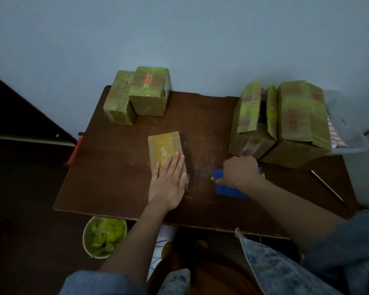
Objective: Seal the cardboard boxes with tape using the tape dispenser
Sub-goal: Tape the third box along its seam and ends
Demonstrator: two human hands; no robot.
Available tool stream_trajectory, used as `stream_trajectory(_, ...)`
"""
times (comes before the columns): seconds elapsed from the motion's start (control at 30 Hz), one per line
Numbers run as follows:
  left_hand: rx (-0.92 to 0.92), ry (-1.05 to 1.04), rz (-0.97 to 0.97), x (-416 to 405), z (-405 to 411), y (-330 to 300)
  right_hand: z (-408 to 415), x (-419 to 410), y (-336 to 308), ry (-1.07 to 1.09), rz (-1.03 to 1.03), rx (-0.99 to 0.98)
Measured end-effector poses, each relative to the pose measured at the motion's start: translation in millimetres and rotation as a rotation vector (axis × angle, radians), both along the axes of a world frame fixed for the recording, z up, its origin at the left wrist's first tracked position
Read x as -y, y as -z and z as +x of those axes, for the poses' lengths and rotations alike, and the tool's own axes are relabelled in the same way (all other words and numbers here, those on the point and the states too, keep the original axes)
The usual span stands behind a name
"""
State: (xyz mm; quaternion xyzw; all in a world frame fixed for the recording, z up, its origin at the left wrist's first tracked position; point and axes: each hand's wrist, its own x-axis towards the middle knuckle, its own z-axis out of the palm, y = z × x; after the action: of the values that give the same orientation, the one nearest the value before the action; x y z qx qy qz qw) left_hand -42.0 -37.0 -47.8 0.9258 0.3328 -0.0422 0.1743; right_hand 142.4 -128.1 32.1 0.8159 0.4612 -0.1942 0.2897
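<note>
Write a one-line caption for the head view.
Left hand presses flat on a taped box; right hand grips the blue tape dispenser.

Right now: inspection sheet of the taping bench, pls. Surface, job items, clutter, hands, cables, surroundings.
Surface: brown table, scuffed in the middle.
Job's things: small box at centre, yellow tape strip along its top; two taped boxes at the far left; two larger boxes at the right, the nearer one with flaps up; blue tape dispenser.
Clutter: thin metal rod near the right edge.
Hands: left hand flat on the small box, fingers straight; right hand grips the dispenser.
Cables: nothing seen.
Surroundings: pale wall behind; bin of tape scraps below the front edge; clear plastic tub at the far right.
</note>
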Motion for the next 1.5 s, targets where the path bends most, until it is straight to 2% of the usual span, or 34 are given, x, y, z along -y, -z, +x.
stream_trajectory(0.17, -0.017, -0.020, -0.048, -1, 0, -3, -25, 12, 21, 0.153, 0.281, 0.022)
stream_trajectory(0.3, 0.011, -0.039, -0.168, -4, 1, -11, -44, 23, 55, 0.291, 0.315, -0.010)
stream_trajectory(0.37, 0.111, -0.067, -0.317, -9, -2, -15, -54, 28, 67, 0.338, 0.340, -0.026)
stream_trajectory(0.47, 0.369, -0.134, -0.543, -16, -10, -22, -63, 33, 80, 0.391, 0.404, -0.071)
stream_trajectory(0.53, 0.515, -0.210, -0.598, -16, -15, -25, -68, 34, 87, 0.428, 0.434, -0.111)
stream_trajectory(0.7, 0.692, -0.406, -0.497, -6, -35, -27, -73, 37, 97, 0.486, 0.520, -0.176)
stream_trajectory(0.93, 0.621, -0.633, -0.468, 6, -64, -18, -69, 40, 90, 0.568, 0.571, -0.252)
stream_trajectory(1.0, 0.619, -0.700, -0.462, 8, -69, -15, -70, 42, 79, 0.567, 0.585, -0.207)
stream_trajectory(1.1, 0.632, -0.807, -0.472, 9, -71, -16, -80, 44, 62, 0.522, 0.762, -0.149)
stream_trajectory(1.17, 0.651, -0.866, -0.479, 12, -68, -18, -90, 38, 54, 0.474, 0.932, -0.270)
stream_trajectory(1.27, 0.677, -0.907, -0.439, 18, -60, -22, -107, 25, 52, 0.464, 1.075, -0.461)
stream_trajectory(1.5, 0.633, -0.848, -0.295, 28, -48, -24, -132, 10, 54, 0.409, 1.062, -0.609)
